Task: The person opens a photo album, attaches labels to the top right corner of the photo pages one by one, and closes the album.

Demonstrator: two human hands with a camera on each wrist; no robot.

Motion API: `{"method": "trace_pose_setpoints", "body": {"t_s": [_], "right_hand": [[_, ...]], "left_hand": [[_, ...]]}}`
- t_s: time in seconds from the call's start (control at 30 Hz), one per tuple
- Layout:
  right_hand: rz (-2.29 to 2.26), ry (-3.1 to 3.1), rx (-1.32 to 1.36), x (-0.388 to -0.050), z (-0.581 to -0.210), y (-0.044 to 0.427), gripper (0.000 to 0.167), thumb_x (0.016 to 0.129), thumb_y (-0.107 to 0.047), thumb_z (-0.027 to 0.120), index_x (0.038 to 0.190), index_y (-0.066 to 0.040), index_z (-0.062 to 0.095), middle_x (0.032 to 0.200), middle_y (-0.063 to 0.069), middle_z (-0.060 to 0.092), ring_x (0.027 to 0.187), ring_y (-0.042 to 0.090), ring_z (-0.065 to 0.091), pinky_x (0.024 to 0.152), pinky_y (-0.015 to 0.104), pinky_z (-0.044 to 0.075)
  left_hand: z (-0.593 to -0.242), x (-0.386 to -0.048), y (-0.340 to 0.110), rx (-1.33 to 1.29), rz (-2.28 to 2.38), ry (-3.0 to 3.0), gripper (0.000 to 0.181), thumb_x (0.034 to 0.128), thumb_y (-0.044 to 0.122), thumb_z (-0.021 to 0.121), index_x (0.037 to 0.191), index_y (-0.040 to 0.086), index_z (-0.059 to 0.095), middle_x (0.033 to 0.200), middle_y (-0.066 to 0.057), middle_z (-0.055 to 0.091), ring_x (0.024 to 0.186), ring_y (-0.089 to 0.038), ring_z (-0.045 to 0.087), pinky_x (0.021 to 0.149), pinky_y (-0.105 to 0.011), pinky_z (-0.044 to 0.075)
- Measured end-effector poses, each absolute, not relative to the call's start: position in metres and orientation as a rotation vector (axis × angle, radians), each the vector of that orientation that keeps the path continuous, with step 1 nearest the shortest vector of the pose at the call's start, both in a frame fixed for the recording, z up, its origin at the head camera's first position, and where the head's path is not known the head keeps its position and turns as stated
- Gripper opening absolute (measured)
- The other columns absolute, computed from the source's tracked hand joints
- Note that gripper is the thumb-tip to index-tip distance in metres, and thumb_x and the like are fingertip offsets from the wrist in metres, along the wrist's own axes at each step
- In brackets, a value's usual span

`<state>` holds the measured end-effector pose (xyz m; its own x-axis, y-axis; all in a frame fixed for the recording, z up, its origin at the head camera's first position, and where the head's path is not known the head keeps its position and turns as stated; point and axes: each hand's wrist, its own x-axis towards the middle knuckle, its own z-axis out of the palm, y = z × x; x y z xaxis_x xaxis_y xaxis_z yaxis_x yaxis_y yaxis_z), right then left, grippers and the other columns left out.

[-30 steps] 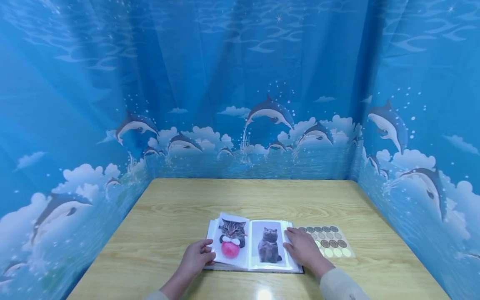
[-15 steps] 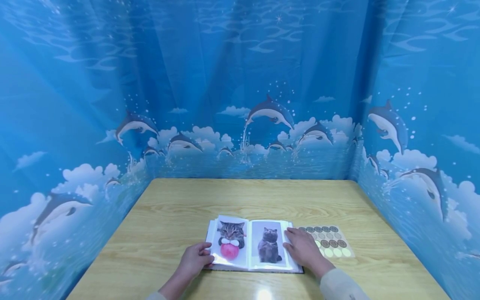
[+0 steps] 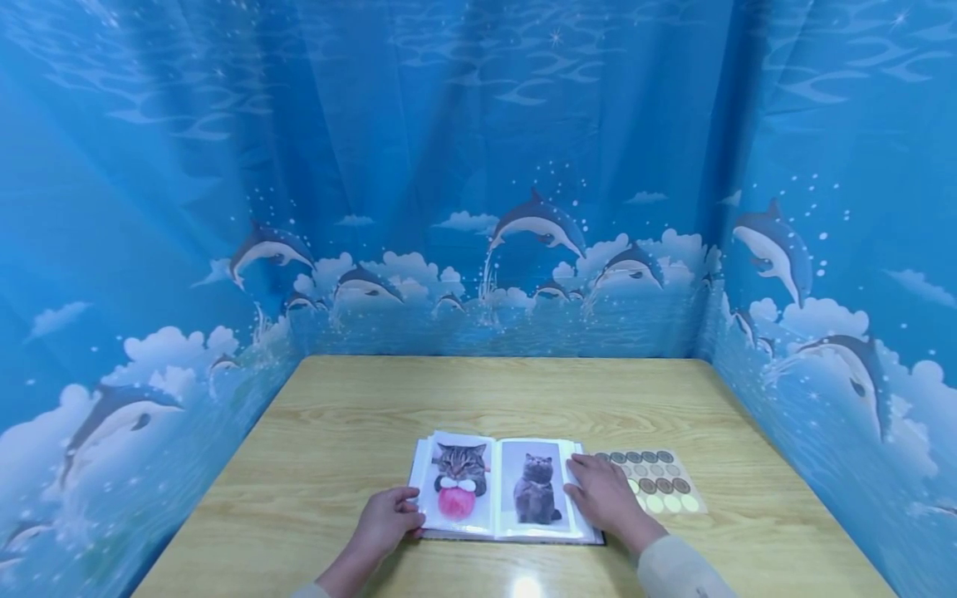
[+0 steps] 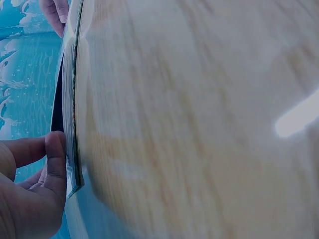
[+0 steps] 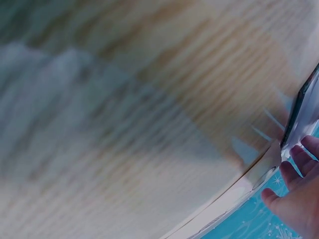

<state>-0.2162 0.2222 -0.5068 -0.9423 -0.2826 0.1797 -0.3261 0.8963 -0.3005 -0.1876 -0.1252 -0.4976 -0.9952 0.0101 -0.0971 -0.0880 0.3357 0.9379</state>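
An open photo album (image 3: 496,490) lies on the wooden table in the head view. Its left page (image 3: 459,490) carries a picture of a tabby cat with a pink ball. A grey cat sits in the picture on the right page (image 3: 534,486). My left hand (image 3: 385,522) is at the album's left edge; in the left wrist view its thumb and fingers pinch the page edge, with a dark gap under that page. With extended fingers, my right hand (image 3: 604,494) rests on the album's right edge. The undersides of its fingers are hidden in the head view.
A sheet of round stickers (image 3: 665,482), brown and pale yellow, lies right of the album, partly behind my right hand. Blue curtains (image 3: 493,166) printed with dolphins stand along the back and sides of the table (image 3: 359,399).
The tabby picture's page, raised at its outer edge a second ago, has come down flatter to the left with my left hand. My right hand has stayed in place.
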Motion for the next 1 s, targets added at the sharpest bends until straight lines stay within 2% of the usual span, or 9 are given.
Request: {"method": "trace_pose_setpoints", "body": {"t_s": [0.47,0.73,1.0], "right_hand": [[0.497,-2.945,0.456,-0.216,-0.505,0.221,0.044,0.096,-0.022,0.063,0.131,0.005,0.058,0.138,0.024,0.053,0.129,0.047,0.045,0.107,0.068,0.03],[0.48,-2.954,0.452,-0.217,-0.505,0.221,0.044,0.096,-0.022,0.063,0.131,0.005,0.058,0.138,0.025,0.053,0.129,0.047,0.045,0.107,0.067,0.03],[0.484,-2.956,0.449,-0.217,-0.506,0.222,0.045,0.096,-0.022,0.063,0.131,0.005,0.058,0.138,0.025,0.053,0.13,0.047,0.044,0.107,0.067,0.03]], "left_hand": [[-0.497,-0.189,-0.131,-0.128,1.586,2.623,0.049,0.0771,-0.009,0.071,0.123,-0.018,0.055,0.071,-0.005,0.064,0.059,-0.015,0.063,0.059,-0.031,0.055],[-0.495,-0.193,-0.134,-0.162,1.586,2.693,0.047,0.0756,-0.005,0.072,0.121,-0.013,0.06,0.081,-0.005,0.064,0.068,-0.014,0.061,0.061,-0.03,0.056],[-0.481,-0.199,-0.126,-0.07,1.541,2.804,0.041,0.0796,0.003,0.075,0.118,-0.007,0.065,0.086,-0.003,0.064,0.076,-0.016,0.06,0.062,-0.027,0.053]]}}
